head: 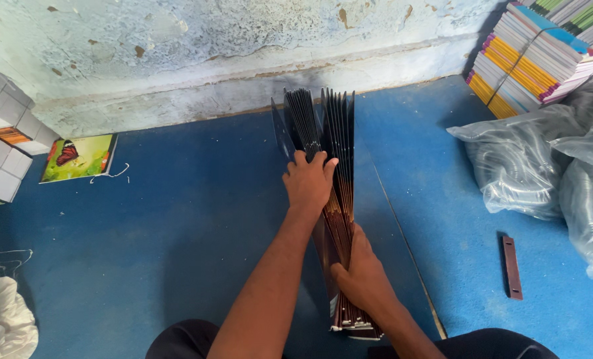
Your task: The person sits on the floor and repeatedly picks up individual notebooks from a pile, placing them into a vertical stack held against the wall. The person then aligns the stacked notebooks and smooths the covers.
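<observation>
A stack of several thin dark covers (333, 126) stands on edge on the blue floor mat (177, 226), fanned apart at its far end. My left hand (308, 183) grips the far part of the stack from the left, fingers over the top edges. My right hand (359, 272) clasps the near part of the same stack, close to its white-edged near end (353, 326).
A tied stack of colourful notebooks (529, 56) leans at the back right. Clear plastic bags of wire coils (536, 166) lie at the right. A brown metal strip (511, 266) lies on the mat. A butterfly-cover book (77, 158), white boxes (0, 143) and white cloth (4, 319) sit left.
</observation>
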